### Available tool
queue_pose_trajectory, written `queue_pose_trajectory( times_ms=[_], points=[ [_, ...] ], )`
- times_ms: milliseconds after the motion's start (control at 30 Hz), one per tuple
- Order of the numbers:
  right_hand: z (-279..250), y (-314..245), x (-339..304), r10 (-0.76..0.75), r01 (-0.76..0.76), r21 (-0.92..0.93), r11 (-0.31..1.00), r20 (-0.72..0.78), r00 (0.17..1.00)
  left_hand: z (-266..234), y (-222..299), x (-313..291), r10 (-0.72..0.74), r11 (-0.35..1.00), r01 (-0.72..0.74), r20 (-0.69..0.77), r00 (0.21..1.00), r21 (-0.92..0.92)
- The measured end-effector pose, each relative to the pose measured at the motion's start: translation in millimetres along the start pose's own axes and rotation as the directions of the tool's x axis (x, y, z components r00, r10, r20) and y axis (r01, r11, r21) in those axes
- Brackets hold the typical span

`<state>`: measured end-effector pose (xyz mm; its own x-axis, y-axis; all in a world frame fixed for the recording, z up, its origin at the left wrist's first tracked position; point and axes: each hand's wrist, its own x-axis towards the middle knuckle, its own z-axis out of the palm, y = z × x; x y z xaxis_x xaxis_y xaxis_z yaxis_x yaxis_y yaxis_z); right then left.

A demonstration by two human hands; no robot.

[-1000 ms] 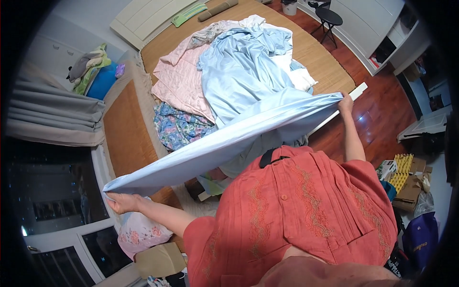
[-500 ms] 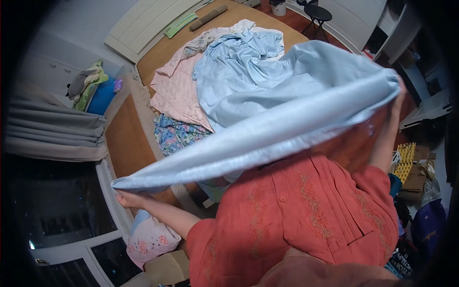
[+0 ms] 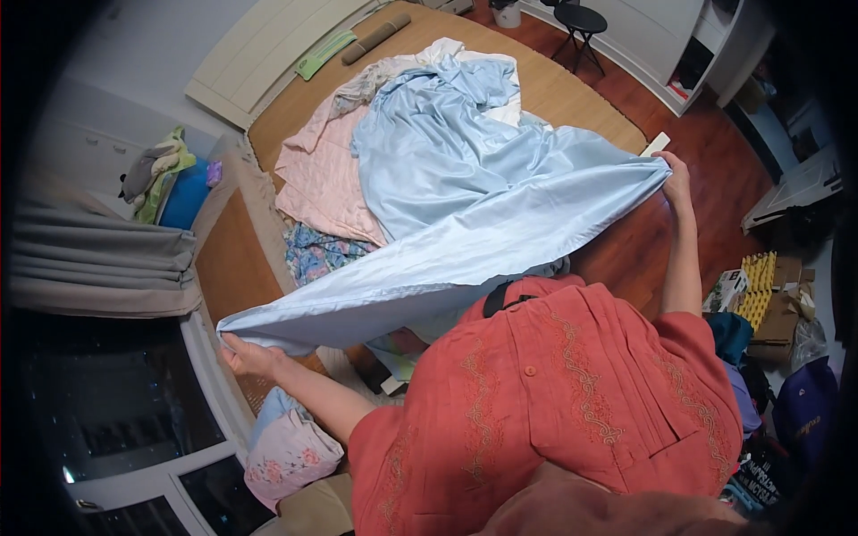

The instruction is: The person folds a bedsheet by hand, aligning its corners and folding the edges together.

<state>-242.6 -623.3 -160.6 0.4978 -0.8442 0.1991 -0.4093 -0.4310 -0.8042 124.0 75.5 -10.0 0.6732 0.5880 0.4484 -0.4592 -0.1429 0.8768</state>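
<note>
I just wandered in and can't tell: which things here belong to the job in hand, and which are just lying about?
In the job:
pale blue cloth, stretched between left hand and right hand

Apparently just lying about:
pink quilt on the bed
rolled brown mat, on the bed too
black stool on the floor

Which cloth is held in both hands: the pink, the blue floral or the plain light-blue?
The light-blue cloth: left hand and right hand grip it; pink and floral lie unheld.

Left grip [image 3: 250, 355] and right grip [image 3: 678, 181] spread blue fabric [image 3: 460, 214].
</note>
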Motion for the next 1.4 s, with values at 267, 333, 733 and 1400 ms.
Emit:
queue_pose_trajectory(
  times_ms=[267, 333, 733, 1400],
  points=[
    [21.2, 9.1, -6.1, 0.064, -0.069, 0.011, 0.998, 0.262, 0.963, 11.4, 19.0, -23.4, 0.009, 1.0, -0.009, 0.018, 1.0, 0.014],
    [26.1, -0.8, -8.6, 0.066, -0.05, -0.062, 0.997, 0.283, 0.957, 10.5, 18.2, -24.9, -0.052, 0.997, 0.053, -0.011, 0.999, 0.056],
    [131.4, -70.8, -62.4, -0.146, 0.237, -0.03, 0.971, 0.71, 0.689, 36.3, -39.9, -89.9, -0.148, 0.987, 0.1, 0.498, 0.854, 0.122],
    [142.6, -105.4, -80.4, -0.105, 0.076, 0.077, 0.994, 0.853, 0.511, 53.4, -30.1, -127.0, -0.023, 0.965, -0.15, 0.643, 0.765, 0.214]
  ],
)
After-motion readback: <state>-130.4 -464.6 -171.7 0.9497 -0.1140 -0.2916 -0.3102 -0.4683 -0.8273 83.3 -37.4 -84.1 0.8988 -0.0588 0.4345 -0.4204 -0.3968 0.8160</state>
